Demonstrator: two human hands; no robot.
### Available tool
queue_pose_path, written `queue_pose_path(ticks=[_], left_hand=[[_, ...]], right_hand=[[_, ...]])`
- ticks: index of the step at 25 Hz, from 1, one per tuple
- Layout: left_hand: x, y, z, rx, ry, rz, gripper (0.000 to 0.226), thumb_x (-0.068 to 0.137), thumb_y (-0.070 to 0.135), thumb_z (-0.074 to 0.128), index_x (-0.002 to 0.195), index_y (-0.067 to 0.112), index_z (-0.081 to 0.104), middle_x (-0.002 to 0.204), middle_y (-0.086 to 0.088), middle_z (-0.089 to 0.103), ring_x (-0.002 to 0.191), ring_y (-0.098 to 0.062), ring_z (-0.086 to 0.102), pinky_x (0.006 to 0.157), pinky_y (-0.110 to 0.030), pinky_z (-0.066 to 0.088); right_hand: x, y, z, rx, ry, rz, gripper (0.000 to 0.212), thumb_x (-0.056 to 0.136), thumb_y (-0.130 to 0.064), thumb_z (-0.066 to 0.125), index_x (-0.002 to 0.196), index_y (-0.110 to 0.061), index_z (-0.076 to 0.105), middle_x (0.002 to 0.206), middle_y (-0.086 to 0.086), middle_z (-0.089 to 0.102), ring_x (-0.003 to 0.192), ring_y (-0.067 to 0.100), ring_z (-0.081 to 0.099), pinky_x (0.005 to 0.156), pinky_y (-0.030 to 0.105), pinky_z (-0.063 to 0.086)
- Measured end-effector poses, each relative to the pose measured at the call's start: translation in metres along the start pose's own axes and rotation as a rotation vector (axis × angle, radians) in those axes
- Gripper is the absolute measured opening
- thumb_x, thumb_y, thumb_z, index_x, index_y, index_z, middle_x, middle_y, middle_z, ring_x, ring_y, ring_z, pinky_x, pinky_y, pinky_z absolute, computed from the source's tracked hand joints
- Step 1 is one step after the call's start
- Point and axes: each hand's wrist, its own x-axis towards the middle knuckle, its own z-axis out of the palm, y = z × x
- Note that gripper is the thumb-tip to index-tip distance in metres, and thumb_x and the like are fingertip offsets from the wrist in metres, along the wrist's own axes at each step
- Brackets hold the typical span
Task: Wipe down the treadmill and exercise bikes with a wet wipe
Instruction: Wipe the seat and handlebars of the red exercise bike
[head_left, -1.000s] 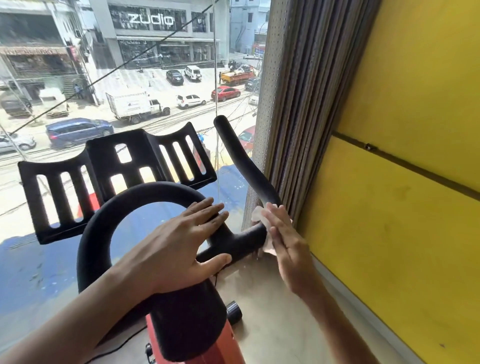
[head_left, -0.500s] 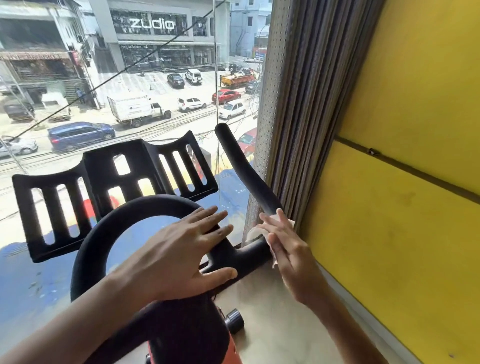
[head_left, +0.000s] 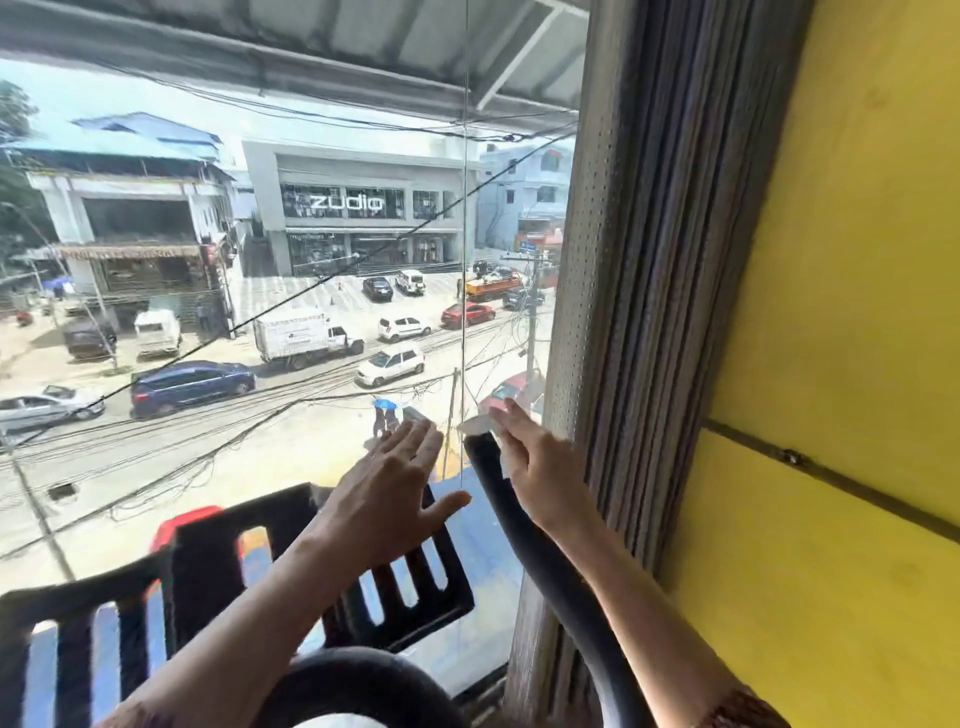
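Wet wipe sits at the very top of the bike's right handlebar horn, draped over its tip, with 1 white corner sticking out left of the tip and another edge showing down the horn's right side. My read on the right hand: it lies against the horn's upper right side, fingers close to straight and pointing up, pressing the wipe onto the foam. No curl that I can see, and the thumb is hidden behind the horn. Left hand is just left of the horn and level with its tip, flat and spread, palm away from the camera, touching nothing and gripping nothing, thumb angled toward the horn. Black slotted rack is left of the horn and lower, partly behind the left forearm. Black loop bar is below-left of the horn, at the bottom edge, cut off by the frame. Window glass is behind the horn, with a street of parked cars beyond it. Ribbed grey curtain hangs just right of the horn, and the yellow wall is further right again. The frame is slightly motion-blurred around both hands.
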Motion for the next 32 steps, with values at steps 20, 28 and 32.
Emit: queue_pose_path(ticks=[20, 28, 32], left_hand=[[0.000, -0.013, 0.013, -0.043, -0.012, 0.105, 0.094, 0.077, 0.079, 0.007, 0.143, 0.022, 0.042, 0.159, 0.000, 0.014, 0.146, -0.012, 0.011, 0.113, -0.030, 0.026], [0.002, -0.015, 0.017, -0.092, -0.027, 0.134, 0.064, 0.089, 0.067, 0.037, 0.130, 0.024, 0.057, 0.150, 0.005, 0.038, 0.143, 0.000, 0.008, 0.110, -0.025, 0.032], [0.001, -0.015, 0.017, -0.079, -0.022, 0.136, 0.056, 0.092, 0.059, 0.041, 0.134, 0.024, 0.055, 0.152, 0.005, 0.035, 0.145, -0.005, 0.008, 0.111, -0.025, 0.029]], right_hand=[[0.000, 0.022, 0.028, -0.138, -0.112, -0.047, 0.043, 0.099, -0.032, 0.041, 0.139, -0.019, 0.047, 0.140, 0.009, 0.050, 0.122, 0.023, 0.054, 0.100, 0.015, 0.035], [-0.047, 0.019, -0.014, -0.068, -0.162, -0.121, 0.044, 0.092, -0.017, 0.048, 0.135, -0.025, 0.051, 0.137, -0.007, 0.048, 0.128, 0.005, 0.046, 0.105, 0.008, 0.031], [0.000, 0.015, 0.017, -0.197, -0.171, -0.217, 0.044, 0.097, -0.015, 0.046, 0.141, -0.012, 0.043, 0.148, -0.003, 0.031, 0.142, 0.009, 0.020, 0.114, 0.014, 0.016]])
